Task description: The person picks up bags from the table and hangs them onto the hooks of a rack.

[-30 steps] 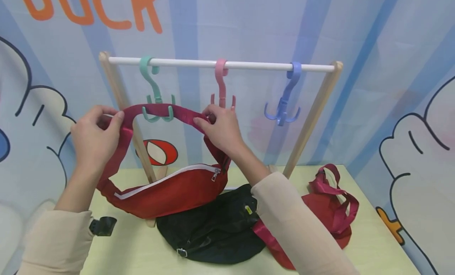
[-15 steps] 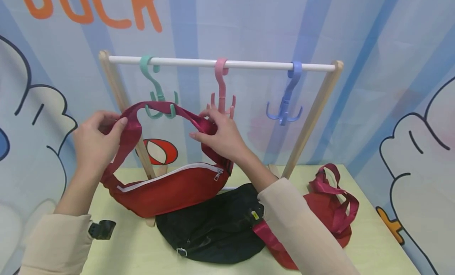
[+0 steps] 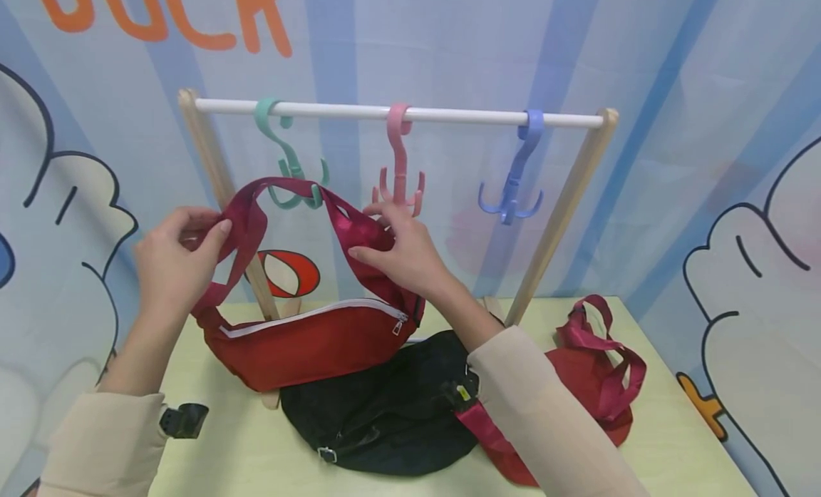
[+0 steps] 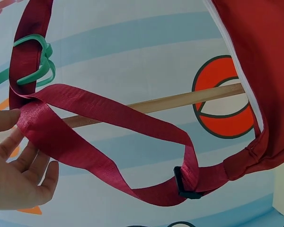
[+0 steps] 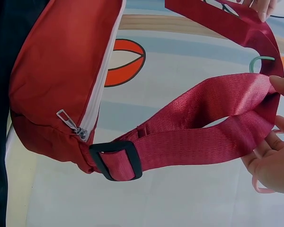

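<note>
A red waist bag (image 3: 308, 347) with a white zipper hangs by its dark red strap (image 3: 282, 185), which passes through the lower prongs of the green hook (image 3: 291, 158). My left hand (image 3: 179, 258) holds the strap left of this hook, thumb in front and fingers behind. On the other side, my right hand (image 3: 407, 251) has its thumb and curled fingers about the strap, close to the pink hook (image 3: 399, 162). A black buckle (image 5: 116, 161) joins strap and bag in the right wrist view. Another black slider (image 4: 183, 184) shows in the left wrist view.
A white rail (image 3: 462, 115) on wooden posts carries the hooks, with a blue hook (image 3: 511, 190) at right. Below, a black bag (image 3: 385, 418) lies on the pale yellow table (image 3: 212, 454). Another red bag (image 3: 574, 379) lies at right, partly behind my right sleeve.
The strap has risen slightly at the green hook, which has swung a little right. Both hands have lowered slightly, the strap sides fold downward, and the red bag has shifted slightly right.
</note>
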Tool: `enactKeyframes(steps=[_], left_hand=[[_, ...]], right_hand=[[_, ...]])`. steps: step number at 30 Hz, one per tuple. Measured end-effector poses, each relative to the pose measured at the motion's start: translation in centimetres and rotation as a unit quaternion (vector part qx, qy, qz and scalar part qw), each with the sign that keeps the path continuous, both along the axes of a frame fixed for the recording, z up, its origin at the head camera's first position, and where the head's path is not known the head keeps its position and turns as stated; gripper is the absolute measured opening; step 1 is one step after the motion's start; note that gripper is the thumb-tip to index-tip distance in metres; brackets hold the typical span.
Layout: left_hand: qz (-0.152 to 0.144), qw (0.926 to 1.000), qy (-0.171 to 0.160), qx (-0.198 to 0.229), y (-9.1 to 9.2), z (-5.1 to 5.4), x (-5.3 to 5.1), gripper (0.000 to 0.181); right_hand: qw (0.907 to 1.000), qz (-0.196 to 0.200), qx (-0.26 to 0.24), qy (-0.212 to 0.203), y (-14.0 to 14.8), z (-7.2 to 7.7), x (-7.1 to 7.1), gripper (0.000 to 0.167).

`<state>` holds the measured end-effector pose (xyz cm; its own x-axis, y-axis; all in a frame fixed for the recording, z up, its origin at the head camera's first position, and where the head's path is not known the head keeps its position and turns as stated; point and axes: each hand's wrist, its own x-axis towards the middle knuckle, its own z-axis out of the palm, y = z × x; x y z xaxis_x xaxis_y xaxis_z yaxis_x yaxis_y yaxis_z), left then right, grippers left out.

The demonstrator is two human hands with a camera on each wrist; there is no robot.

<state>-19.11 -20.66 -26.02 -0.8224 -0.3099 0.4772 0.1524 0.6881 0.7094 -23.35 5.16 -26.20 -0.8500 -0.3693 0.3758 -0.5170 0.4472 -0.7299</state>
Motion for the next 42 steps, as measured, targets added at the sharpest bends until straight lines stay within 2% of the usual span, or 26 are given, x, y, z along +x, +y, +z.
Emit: enactKeyframes(steps=[7, 14, 16, 22, 31, 35, 42], left_hand=[[0.002, 0.9998, -0.004, 0.021, 0.2, 0.2, 0.3, 0.038], [0.033, 0.9964, 0.076, 0.022, 0.5, 0.8, 1.1, 0.033], [0.035, 0.9959, 0.081, 0.019, 0.6, 1.0, 1.4, 0.033], [0.019, 0.9970, 0.074, 0.002, 1.0, 1.0, 2.2, 0.034], [-0.003, 0.9978, 0.066, -0.004, 1.3, 0.4, 2.3, 0.037], [-0.012, 0.9980, 0.062, -0.004, 1.5, 0.0, 2.3, 0.038], [-0.039, 0.9956, 0.085, -0.003, 2.1, -0.8, 2.2, 0.035]], right_hand=[[0.9999, 0.008, 0.006, 0.012, 0.3, -0.2, 0.3, 0.052], [0.9996, 0.009, 0.024, 0.014, 1.1, 0.2, 0.7, 0.056], [0.9996, 0.007, 0.021, 0.016, 1.5, 0.3, 0.9, 0.057], [0.9996, 0.012, 0.010, 0.024, 2.7, 0.4, 1.2, 0.057], [0.9982, 0.044, 0.000, 0.039, 4.1, 0.5, 1.6, 0.056], [0.9987, 0.041, 0.005, 0.030, 4.9, 0.2, 1.7, 0.058], [0.9995, 0.024, 0.020, 0.009, 6.4, -0.6, 1.7, 0.059]])
